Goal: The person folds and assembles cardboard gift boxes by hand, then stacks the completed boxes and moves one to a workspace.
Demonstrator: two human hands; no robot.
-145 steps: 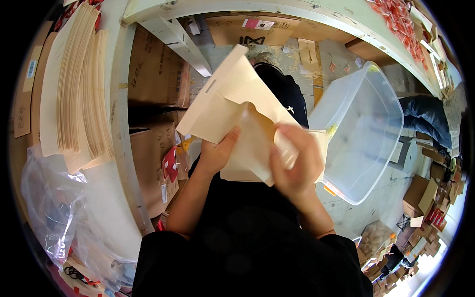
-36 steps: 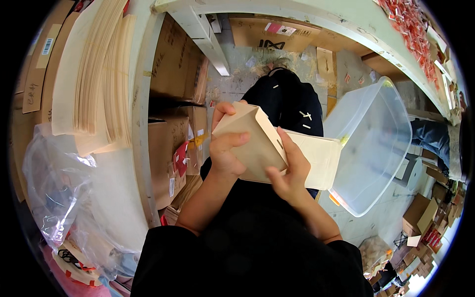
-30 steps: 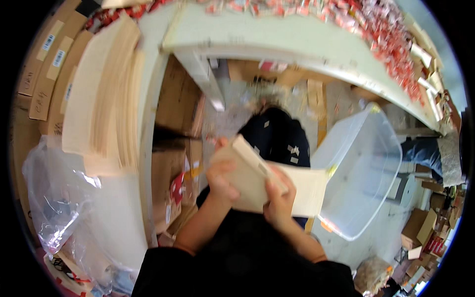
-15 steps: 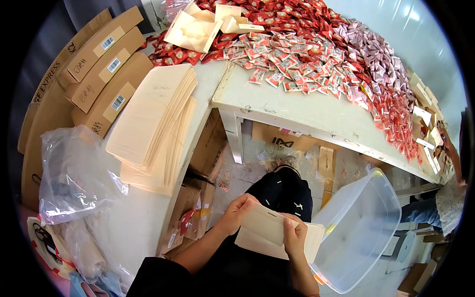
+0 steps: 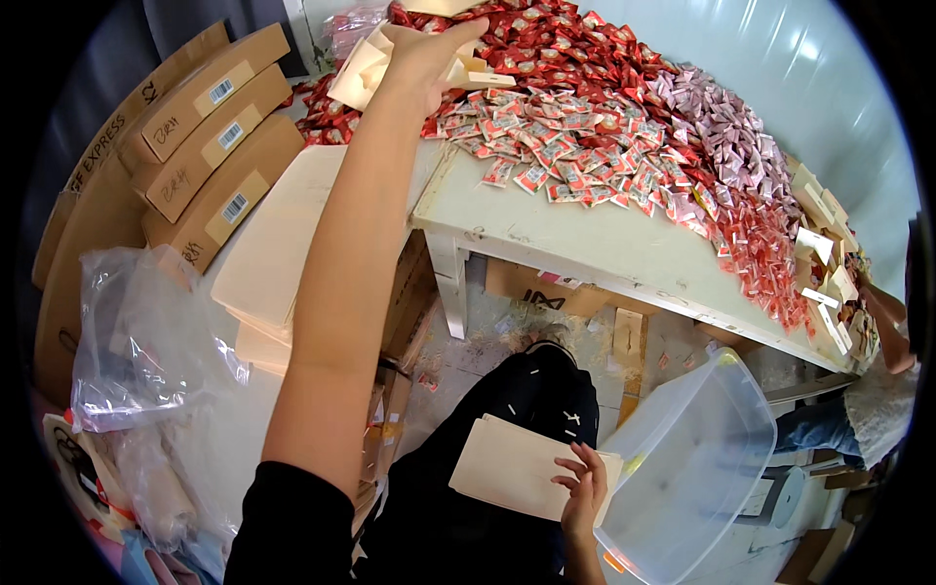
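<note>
My left arm reaches far across to the table's back left. My left hand (image 5: 429,66) is open there, fingers apart, over a cluster of folded cream paper boxes (image 5: 359,76). Just beyond its fingers, another cream box (image 5: 441,5) is cut off by the view's upper edge. On my lap lies a small stack of flat cream card sheets (image 5: 512,466). My right hand (image 5: 582,487) hovers at the stack's right end, open with its fingers spread. Part of the boxes is hidden behind my left hand and forearm.
Red packets (image 5: 546,44), red-and-white sachets (image 5: 556,136) and pinkish packets (image 5: 726,127) heap the table (image 5: 546,229). A tall stack of card sheets (image 5: 268,253) stands left, beside cartons (image 5: 219,146) and clear plastic (image 5: 146,331). A clear bin (image 5: 697,468) sits right. Another person's arm (image 5: 889,322) shows far right.
My left hand has left the lap and stretched forward to the boxes on the table. The slotted card piece is gone from my hands. My right hand has loosened its grip.
</note>
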